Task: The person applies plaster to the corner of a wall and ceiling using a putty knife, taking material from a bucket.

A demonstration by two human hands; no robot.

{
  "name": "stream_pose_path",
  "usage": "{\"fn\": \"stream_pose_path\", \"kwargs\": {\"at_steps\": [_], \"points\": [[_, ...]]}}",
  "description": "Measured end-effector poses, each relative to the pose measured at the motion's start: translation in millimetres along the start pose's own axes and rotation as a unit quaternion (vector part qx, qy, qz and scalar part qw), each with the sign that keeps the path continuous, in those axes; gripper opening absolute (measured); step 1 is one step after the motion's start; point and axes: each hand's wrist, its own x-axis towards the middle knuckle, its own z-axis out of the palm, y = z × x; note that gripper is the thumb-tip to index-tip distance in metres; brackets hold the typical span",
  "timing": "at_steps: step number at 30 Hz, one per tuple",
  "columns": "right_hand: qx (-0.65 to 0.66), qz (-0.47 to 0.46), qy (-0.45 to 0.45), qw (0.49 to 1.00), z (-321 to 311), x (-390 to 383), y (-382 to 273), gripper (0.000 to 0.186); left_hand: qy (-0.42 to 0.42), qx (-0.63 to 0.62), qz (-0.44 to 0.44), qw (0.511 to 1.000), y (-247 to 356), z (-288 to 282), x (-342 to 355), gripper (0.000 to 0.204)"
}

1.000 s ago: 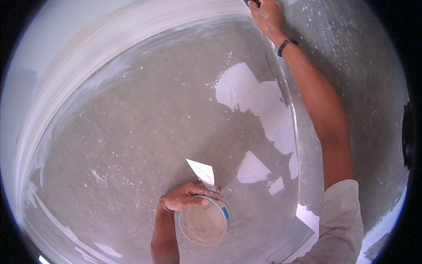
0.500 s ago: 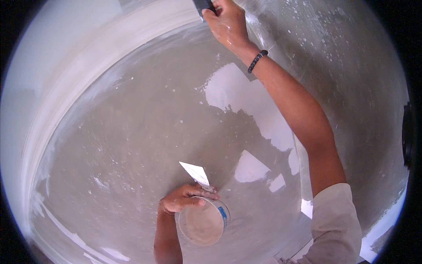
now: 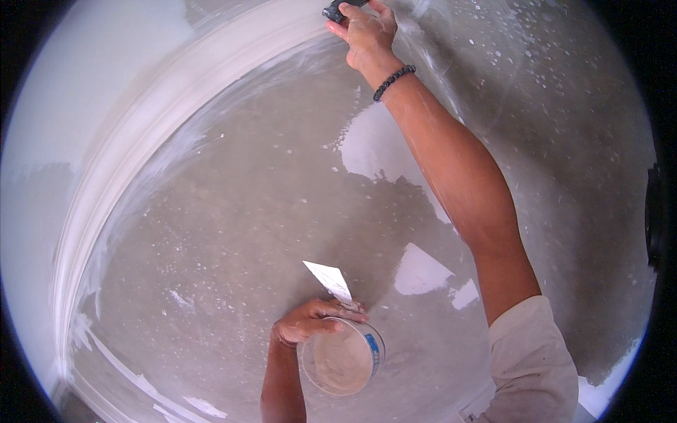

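My left hand (image 3: 310,321) grips the rim of a round clear tub (image 3: 342,359) holding pale beige compound. The same hand holds a putty knife (image 3: 328,278), its whitish blade pointing up. My right hand (image 3: 370,35), a dark beaded bracelet at its wrist, is raised to the top of the view, fingers round a black block-like tool (image 3: 335,10) at the upper edge of a long white moulding (image 3: 141,141).
A grey plastered surface (image 3: 211,211) fills the middle, with white patches (image 3: 422,268) and specks. A pale smooth surface (image 3: 56,120) lies beyond the moulding at left. A speckled grey surface (image 3: 564,141) continues at right, past a corner line.
My right hand and the black tool have moved left along the top, and its fingers have shifted position on the tool. My left hand, tub and knife sit slightly farther right in view.
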Motion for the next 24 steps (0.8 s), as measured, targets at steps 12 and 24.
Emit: {"fn": "stream_pose_path", "kwargs": {"at_steps": [12,24], "points": [[0.069,0.0,0.024,0.997,21,15,6,0.066,-0.021,0.019,0.016,0.999,3,1,2,0.039],[0.004,0.039,-0.075,0.996,31,-41,16,0.054,-0.032,0.029,0.023,0.999,-1,-2,0,0.037]]}}
